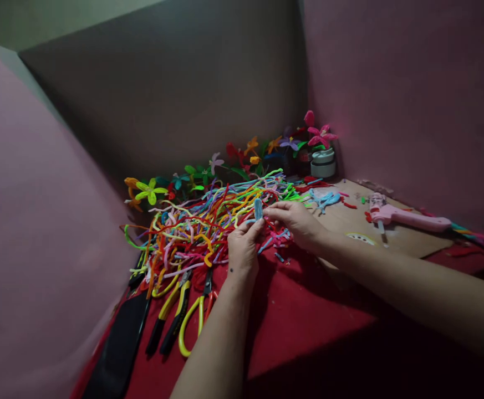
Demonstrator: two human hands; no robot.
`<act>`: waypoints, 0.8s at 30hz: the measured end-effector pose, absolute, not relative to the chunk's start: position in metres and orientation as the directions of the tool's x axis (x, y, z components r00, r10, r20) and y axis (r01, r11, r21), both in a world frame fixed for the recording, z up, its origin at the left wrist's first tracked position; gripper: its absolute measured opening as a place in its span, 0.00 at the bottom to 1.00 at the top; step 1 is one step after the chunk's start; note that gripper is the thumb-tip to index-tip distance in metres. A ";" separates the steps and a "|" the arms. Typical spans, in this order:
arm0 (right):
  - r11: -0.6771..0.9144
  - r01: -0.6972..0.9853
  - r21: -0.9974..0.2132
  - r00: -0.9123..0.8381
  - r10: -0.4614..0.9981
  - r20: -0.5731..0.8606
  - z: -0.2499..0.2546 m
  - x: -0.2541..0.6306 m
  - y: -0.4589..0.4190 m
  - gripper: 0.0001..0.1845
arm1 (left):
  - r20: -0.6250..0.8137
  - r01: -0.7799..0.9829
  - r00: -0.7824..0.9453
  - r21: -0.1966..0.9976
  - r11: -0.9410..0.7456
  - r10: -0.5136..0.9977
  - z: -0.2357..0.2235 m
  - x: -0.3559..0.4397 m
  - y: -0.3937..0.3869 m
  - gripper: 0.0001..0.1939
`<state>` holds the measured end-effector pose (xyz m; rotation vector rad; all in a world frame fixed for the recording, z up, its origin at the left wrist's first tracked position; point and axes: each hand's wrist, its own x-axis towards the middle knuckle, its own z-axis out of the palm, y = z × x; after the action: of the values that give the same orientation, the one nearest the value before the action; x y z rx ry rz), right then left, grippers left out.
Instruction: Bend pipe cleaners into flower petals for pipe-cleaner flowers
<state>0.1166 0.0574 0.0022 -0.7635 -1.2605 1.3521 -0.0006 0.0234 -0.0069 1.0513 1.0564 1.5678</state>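
Pinched a light-blue fuzzy strip [259,209] upright between the thumb and fingers of the left hand [245,241], near mid-view, just in front of a heap of coloured pipe cleaners [200,216]. Held the right hand [297,221] close beside the strip, thumb and fingertips drawn together at its right edge; could not tell, from this view, a grip there from a bare touch. Had both hands above a red surface [291,310]. Saw at the heap's near edge a pair of yellow-and-black pliers [166,310] and, just right of them, scissors [201,313] with a yellow handle loop, partly hidden by the left forearm. Noted a flat black object [119,343] left of the pliers. Found to the right a sheet of brown cardboard [337,219] bearing a light-blue bundle [327,199] and a pink glue gun [416,218]. Spotted behind the heap a row of fuzzy flowers, from a yellow-green flower [151,192] at the left to a pink flower [322,136] above a pale round container [323,166] at the right
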 end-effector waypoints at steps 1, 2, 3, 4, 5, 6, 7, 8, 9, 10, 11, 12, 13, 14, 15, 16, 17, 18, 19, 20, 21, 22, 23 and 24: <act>0.150 -0.267 -0.952 -0.214 0.954 0.210 -0.001 0.117 0.057 0.09 | 0.151 -0.223 -0.184 0.956 -0.191 0.971 -0.007 0.000 0.023 0.09; 0.157 -0.265 -0.951 -0.206 0.955 0.215 -0.003 0.116 0.056 0.08 | 0.157 -0.213 -0.178 0.958 -0.194 0.971 -0.008 0.000 0.023 0.09; 0.164 -0.266 -0.950 -0.197 0.955 0.220 -0.005 0.116 0.055 0.07 | 0.164 -0.202 -0.172 0.959 -0.197 0.971 -0.008 0.000 0.023 0.08; 0.168 -0.272 -0.948 -0.186 0.957 0.223 -0.006 0.116 0.054 0.06 | 0.172 -0.190 -0.165 0.961 -0.202 0.971 -0.008 0.000 0.023 0.08; 0.170 -0.280 -0.945 -0.177 0.958 0.225 -0.007 0.116 0.053 0.06 | 0.181 -0.176 -0.159 0.962 -0.208 0.971 -0.008 0.000 0.023 0.08; 0.171 -0.287 -0.942 -0.171 0.959 0.226 -0.007 0.116 0.052 0.05 | 0.190 -0.161 -0.157 0.963 -0.215 0.969 -0.007 0.000 0.022 0.08; 0.168 -0.295 -0.941 -0.170 0.960 0.225 -0.008 0.116 0.051 0.05 | 0.200 -0.144 -0.158 0.964 -0.223 0.967 -0.007 0.000 0.022 0.07; 0.161 -0.304 -0.939 -0.175 0.959 0.221 -0.007 0.116 0.051 0.05 | 0.209 -0.125 -0.162 0.965 -0.230 0.964 -0.006 0.000 0.021 0.07; 0.154 -0.313 -0.937 -0.188 0.957 0.220 -0.007 0.117 0.051 0.06 | 0.216 -0.107 -0.167 0.966 -0.236 0.962 -0.005 0.000 0.020 0.07; 0.151 -0.322 -0.935 -0.201 0.954 0.224 -0.007 0.117 0.050 0.06 | 0.222 -0.090 -0.171 0.967 -0.239 0.960 -0.003 0.001 0.019 0.06; 0.157 -0.325 -0.933 -0.213 0.949 0.234 -0.006 0.118 0.050 0.06 | 0.228 -0.075 -0.173 0.967 -0.243 0.958 -0.002 0.001 0.018 0.06; 0.169 -0.324 -0.931 -0.219 0.944 0.248 -0.007 0.118 0.050 0.05 | 0.234 -0.063 -0.173 0.967 -0.248 0.957 -0.002 0.002 0.018 0.06; 0.182 -0.320 -0.930 -0.223 0.939 0.261 -0.007 0.118 0.050 0.05 | 0.241 -0.055 -0.172 0.966 -0.254 0.955 -0.001 0.003 0.017 0.05; 0.192 -0.315 -0.929 -0.226 0.936 0.270 -0.007 0.118 0.050 0.05 | 0.250 -0.047 -0.171 0.964 -0.262 0.953 -0.001 0.003 0.017 0.05; 0.192 -0.313 -0.930 -0.228 0.936 0.270 -0.008 0.118 0.051 0.05 | 0.259 -0.039 -0.171 0.962 -0.269 0.951 -0.001 0.003 0.018 0.05; 0.182 -0.316 -0.931 -0.229 0.938 0.261 -0.009 0.118 0.052 0.04 | 0.264 -0.032 -0.169 0.961 -0.273 0.949 -0.002 0.003 0.018 0.05; 0.168 -0.323 -0.932 -0.228 0.941 0.249 -0.010 0.118 0.052 0.04 | 0.265 -0.024 -0.162 0.962 -0.272 0.951 -0.003 0.003 0.019 0.06; 0.155 -0.329 -0.931 -0.226 0.945 0.238 -0.010 0.118 0.053 0.04 | 0.262 -0.019 -0.145 0.963 -0.268 0.954 -0.003 0.003 0.019 0.07; 0.144 -0.334 -0.931 -0.223 0.948 0.227 -0.010 0.119 0.053 0.04 | 0.257 -0.021 -0.122 0.965 -0.261 0.959 -0.004 0.002 0.020 0.07; 0.134 -0.335 -0.933 -0.220 0.952 0.215 -0.010 0.119 0.053 0.04 | 0.248 -0.035 -0.098 0.967 -0.252 0.964 -0.005 0.001 0.021 0.07; 0.125 -0.330 -0.936 -0.218 0.954 0.204 -0.009 0.119 0.052 0.04 | 0.237 -0.059 -0.082 0.968 -0.242 0.968 -0.006 0.000 0.022 0.07; 0.116 -0.322 -0.940 -0.216 0.957 0.192 -0.009 0.119 0.052 0.04 | 0.226 -0.088 -0.072 0.969 -0.231 0.972 -0.007 0.000 0.022 0.07; 0.110 -0.313 -0.943 -0.210 0.961 0.181 -0.008 0.120 0.051 0.05 | 0.212 -0.116 -0.070 0.969 -0.219 0.975 -0.008 -0.001 0.023 0.08; 0.105 -0.302 -0.947 -0.204 0.964 0.172 -0.008 0.120 0.051 0.05 | 0.197 -0.135 -0.071 0.969 -0.205 0.978 -0.009 -0.001 0.023 0.09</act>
<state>0.1198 0.0506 -0.0080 -0.7705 -1.2111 1.3896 -0.0015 0.0234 -0.0087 1.2191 1.0408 1.4640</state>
